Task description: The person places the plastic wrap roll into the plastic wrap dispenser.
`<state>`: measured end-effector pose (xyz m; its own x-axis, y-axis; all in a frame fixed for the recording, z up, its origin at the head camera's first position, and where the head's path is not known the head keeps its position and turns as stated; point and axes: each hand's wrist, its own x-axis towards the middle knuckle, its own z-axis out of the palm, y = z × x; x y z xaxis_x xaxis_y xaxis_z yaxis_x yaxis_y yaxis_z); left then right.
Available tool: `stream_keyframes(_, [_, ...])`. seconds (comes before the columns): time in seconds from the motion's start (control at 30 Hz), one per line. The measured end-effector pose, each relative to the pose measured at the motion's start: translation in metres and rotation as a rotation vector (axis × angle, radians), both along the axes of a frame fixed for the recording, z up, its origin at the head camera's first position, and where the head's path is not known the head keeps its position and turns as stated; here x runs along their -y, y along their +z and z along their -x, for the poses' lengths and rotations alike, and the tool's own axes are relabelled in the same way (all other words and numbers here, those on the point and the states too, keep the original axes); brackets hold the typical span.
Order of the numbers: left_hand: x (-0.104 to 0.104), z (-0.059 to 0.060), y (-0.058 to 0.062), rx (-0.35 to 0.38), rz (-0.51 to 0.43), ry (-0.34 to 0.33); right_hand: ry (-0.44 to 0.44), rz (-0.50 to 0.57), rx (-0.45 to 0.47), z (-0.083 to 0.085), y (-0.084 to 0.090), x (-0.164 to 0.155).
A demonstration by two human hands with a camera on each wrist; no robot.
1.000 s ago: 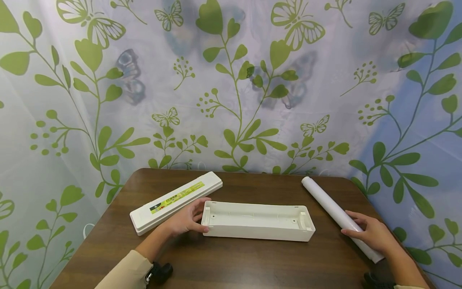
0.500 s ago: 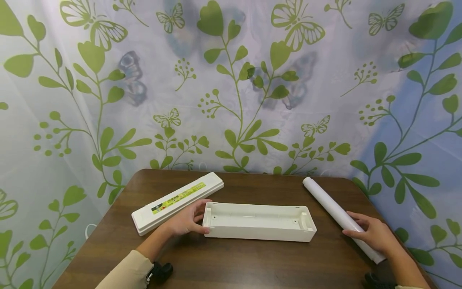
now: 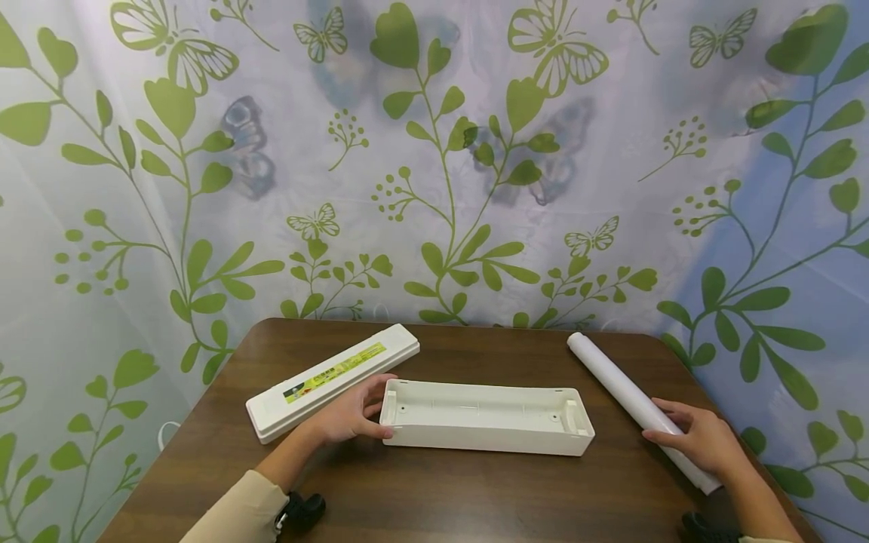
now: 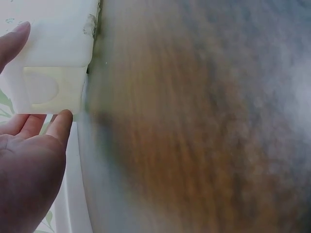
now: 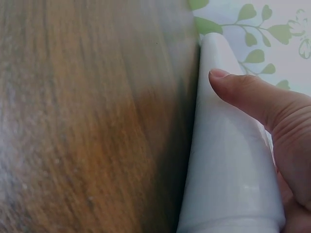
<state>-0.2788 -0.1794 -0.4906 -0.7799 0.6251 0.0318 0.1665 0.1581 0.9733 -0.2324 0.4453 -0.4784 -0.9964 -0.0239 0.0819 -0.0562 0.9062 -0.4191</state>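
In the head view, a long white plastic cling film box (image 3: pixel 485 439) lies lidless at the middle of the table, its hollow inside facing up. My left hand (image 3: pixel 348 413) grips its left end, thumb at the front corner and fingers round the back. The left wrist view shows the box's end wall (image 4: pixel 70 92) between thumb and fingertips. Over at the right, a glossy white roll of cling film (image 3: pixel 614 379) lies slantwise. My right hand (image 3: pixel 702 439) holds its nearer half, the thumb (image 5: pixel 243 90) along one side; the other fingers are mostly hidden behind the roll.
A white lid (image 3: pixel 278 411) with a yellow-green label lies slantwise at the left, behind my left forearm. The brown wooden table (image 3: pixel 475 498) ends at a patterned curtain (image 3: pixel 462 188) at the back and sides. Black straps sit on both wrists.
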Motion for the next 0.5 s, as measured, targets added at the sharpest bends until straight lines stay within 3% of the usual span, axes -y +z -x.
stream_keyframes(0.5, [0.0001,-0.0007,0.0005,0.014,-0.012,-0.006,-0.018,0.034,-0.010,0.0014,-0.0015,0.0018])
